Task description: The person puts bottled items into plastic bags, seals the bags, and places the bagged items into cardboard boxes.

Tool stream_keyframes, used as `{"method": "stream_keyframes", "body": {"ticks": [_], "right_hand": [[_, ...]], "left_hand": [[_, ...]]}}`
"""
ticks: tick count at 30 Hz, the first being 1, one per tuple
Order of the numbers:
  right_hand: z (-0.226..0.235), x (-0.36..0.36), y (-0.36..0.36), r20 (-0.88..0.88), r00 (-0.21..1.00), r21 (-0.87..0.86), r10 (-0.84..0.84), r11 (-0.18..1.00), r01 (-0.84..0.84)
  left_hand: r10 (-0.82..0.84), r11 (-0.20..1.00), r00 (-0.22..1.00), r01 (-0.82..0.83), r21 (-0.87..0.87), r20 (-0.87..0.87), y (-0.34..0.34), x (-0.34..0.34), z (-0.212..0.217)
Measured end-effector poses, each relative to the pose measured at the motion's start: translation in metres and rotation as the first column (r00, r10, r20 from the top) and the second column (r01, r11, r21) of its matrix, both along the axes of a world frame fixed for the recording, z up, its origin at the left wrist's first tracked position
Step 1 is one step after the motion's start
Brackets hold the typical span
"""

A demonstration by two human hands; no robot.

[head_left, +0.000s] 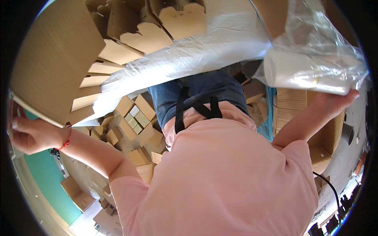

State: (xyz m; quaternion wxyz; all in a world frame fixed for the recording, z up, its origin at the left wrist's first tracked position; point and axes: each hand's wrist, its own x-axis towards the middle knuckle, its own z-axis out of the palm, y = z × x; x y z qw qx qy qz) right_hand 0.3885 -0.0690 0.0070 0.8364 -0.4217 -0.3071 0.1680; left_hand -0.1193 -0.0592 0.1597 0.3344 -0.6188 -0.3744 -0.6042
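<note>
the left hand (29, 135) has its fingers closed on the lower edge of a large flat cardboard sheet (55, 59), raised to the left of the white-covered bench (189, 59). the right hand (334, 103) grips a clear plastic bag (315, 65) of white cup-like pieces from beneath, to the bench's right. the loose bag could slide off those fingers, or the wide sheet could knock the flat carton blanks (149, 37) on the bench. below the bench, an open carton (134, 118) holds small pale boxes.

Brown cardboard sheet (55, 55), clear plastic bag (315, 59), pink shirt (228, 173)
</note>
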Motion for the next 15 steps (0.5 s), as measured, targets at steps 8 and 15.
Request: {"method": "stream_keyframes", "body": {"ticks": [8, 15], "right_hand": [[0.003, 0.002, 0.002, -0.084, 0.996, 0.023, 0.016, 1.000, -0.014], [0.014, -0.002, 0.025, -0.190, 0.980, 0.062, -0.055, 0.996, 0.068]], "left_hand": [[-0.580, 0.811, 0.761, 0.501, 0.303, 0.292, -0.011, -0.105, 0.046], [-0.498, 0.809, 0.653, 0.587, 0.034, 0.571, 0.067, -0.041, 0.024]]}}
